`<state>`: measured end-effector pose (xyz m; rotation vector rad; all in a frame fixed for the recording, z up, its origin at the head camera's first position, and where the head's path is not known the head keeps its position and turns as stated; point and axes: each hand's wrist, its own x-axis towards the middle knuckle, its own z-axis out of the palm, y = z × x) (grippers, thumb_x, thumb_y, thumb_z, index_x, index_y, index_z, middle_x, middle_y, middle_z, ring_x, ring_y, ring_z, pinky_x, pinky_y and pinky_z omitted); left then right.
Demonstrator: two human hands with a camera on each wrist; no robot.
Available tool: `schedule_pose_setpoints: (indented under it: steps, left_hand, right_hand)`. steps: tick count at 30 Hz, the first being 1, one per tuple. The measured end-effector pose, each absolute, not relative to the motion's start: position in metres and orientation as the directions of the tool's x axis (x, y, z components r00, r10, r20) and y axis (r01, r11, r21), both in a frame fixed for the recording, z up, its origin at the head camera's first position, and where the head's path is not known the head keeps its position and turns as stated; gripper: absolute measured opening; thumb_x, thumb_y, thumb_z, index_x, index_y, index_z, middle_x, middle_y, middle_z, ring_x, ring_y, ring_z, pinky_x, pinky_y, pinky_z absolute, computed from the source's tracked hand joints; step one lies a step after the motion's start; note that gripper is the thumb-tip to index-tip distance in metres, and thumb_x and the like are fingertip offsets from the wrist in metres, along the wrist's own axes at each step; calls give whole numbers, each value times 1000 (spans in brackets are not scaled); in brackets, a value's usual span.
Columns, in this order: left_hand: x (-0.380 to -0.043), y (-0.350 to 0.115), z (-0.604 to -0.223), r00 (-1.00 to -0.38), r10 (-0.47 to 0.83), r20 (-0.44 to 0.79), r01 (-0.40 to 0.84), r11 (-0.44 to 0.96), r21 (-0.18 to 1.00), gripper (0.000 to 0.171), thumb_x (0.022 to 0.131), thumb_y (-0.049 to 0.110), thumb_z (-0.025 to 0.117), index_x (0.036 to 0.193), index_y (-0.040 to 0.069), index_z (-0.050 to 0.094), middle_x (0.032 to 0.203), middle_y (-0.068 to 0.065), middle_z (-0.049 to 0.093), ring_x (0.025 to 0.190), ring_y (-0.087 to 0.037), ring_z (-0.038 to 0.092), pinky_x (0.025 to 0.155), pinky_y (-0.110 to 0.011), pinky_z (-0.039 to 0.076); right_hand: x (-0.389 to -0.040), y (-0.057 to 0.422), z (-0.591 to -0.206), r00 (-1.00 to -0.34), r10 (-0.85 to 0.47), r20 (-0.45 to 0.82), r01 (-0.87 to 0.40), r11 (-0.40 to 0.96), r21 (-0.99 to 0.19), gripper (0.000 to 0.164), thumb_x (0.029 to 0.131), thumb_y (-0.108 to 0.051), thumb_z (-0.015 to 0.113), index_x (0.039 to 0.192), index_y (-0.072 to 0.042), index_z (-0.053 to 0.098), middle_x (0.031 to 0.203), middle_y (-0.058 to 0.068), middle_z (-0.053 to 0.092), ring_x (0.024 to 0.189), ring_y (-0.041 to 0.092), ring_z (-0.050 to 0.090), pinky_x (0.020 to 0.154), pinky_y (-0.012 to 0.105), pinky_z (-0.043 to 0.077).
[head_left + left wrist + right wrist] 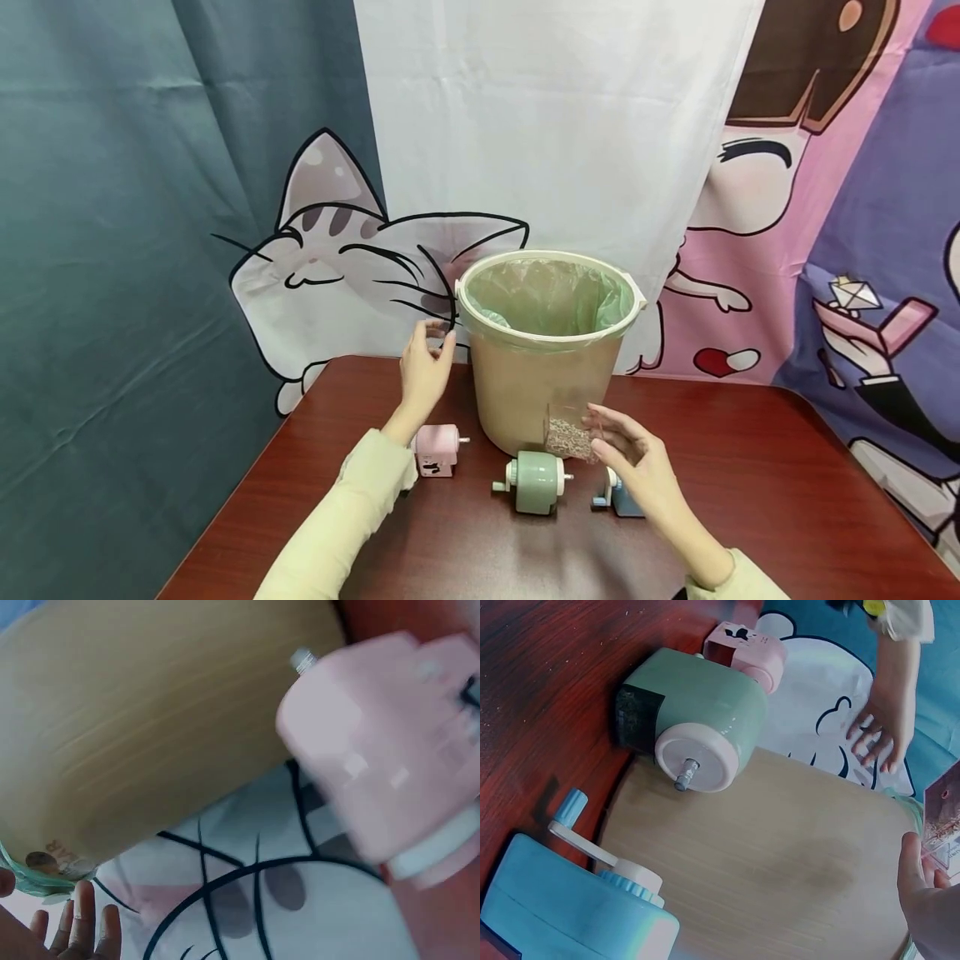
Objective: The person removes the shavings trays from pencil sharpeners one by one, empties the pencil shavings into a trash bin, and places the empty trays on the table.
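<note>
My right hand (pixel 639 457) pinches a clear shavings drawer (pixel 568 437), low in front of the beige trash bin (pixel 542 371). Pencil shavings lie in the drawer. Beside the bin's left rim is my left hand (pixel 424 373), raised with its fingers loosely bent and nothing in them. Three crank pencil sharpeners stand on the table: a pink one (pixel 437 448) below the left hand, a green one (pixel 537 483) in the middle, and a blue one (pixel 628 498) partly hidden by the right hand. In the right wrist view the pink sharpener (pixel 746 654) has an open cavity.
A thin green bag (pixel 551 292) lines the bin, which stands toward the back of the reddish-brown table (pixel 720 467). Behind the table hangs a cartoon-printed cloth (pixel 555 125). The sharpeners sit in a row before the bin.
</note>
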<state>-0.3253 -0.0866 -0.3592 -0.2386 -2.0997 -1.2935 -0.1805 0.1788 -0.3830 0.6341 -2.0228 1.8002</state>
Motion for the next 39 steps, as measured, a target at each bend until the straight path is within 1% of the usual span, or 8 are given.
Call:
schedule_pose_setpoints:
  steps: [6, 8, 15, 20, 25, 31, 36, 39]
  left_hand:
    - [-345, -76, -324, -778, -241, 581, 399, 526, 752, 28, 91, 26, 57, 112, 7, 57, 98, -11, 65, 80, -27, 65, 77, -45, 47]
    - [-351, -72, -315, -774, -257, 579, 390, 526, 756, 29, 91, 27, 57, 112, 7, 57, 99, -12, 64, 83, -29, 64, 78, -46, 46]
    - [-368, -54, -295, -787, -296, 541, 339, 526, 780, 26, 87, 18, 59, 109, 3, 62, 102, -18, 64, 96, -34, 59, 84, -47, 45]
    - [-377, -47, -286, -840, -359, 406, 254, 401, 880, 29, 84, 14, 61, 110, 2, 66, 101, -17, 68, 99, -32, 60, 89, -41, 45]
    - [-380, -44, -279, -882, -398, 253, 159, 255, 954, 28, 83, 10, 63, 109, 2, 68, 105, -17, 67, 102, -31, 59, 92, -36, 46]
    - [-375, -41, -280, -874, -415, 252, 99, 357, 929, 32, 79, 5, 65, 111, 3, 68, 111, -15, 68, 106, -35, 59, 95, -41, 43]
    - [-373, -40, -279, -876, -391, 281, 110, 406, 907, 31, 80, 5, 65, 111, 3, 69, 113, -16, 67, 107, -36, 59, 95, -43, 44]
    - [-373, -39, -277, -875, -394, 281, 109, 406, 907, 31, 80, 5, 65, 111, 4, 69, 113, -15, 67, 108, -37, 58, 95, -43, 44]
  right_hand:
    - [-180, 179, -382, -836, -104, 539, -547, 81, -833, 39, 89, 8, 53, 125, -4, 56, 111, -13, 66, 100, 2, 62, 79, 15, 50]
    - [-180, 179, -381, -831, -107, 545, -554, 80, -829, 38, 89, 8, 53, 125, 0, 55, 111, -13, 66, 100, 2, 62, 81, 14, 50]
    - [-181, 177, -377, -810, -124, 573, -583, 67, -809, 39, 87, 11, 54, 125, 0, 55, 112, -13, 66, 101, 2, 63, 84, 13, 48]
    - [-182, 177, -371, -816, -128, 564, -575, 69, -815, 39, 86, 10, 56, 125, 7, 53, 113, -13, 66, 102, 3, 63, 82, 14, 50]
    - [-183, 177, -362, -830, -122, 544, -554, 84, -828, 40, 86, 9, 57, 125, 8, 52, 113, -13, 66, 101, 3, 63, 79, 15, 51]
    - [-194, 172, -345, -841, -128, 526, -540, 127, -832, 41, 85, 6, 61, 125, 10, 51, 109, -18, 65, 99, 0, 62, 80, 14, 51]
    - [-206, 166, -323, -839, -141, 525, -542, 138, -829, 42, 86, 3, 62, 125, 13, 50, 108, -15, 66, 96, -1, 63, 79, 15, 52]
    - [-212, 164, -310, -841, -146, 521, -539, 144, -830, 41, 87, 1, 62, 126, 9, 52, 108, -14, 67, 92, 0, 64, 76, 17, 52]
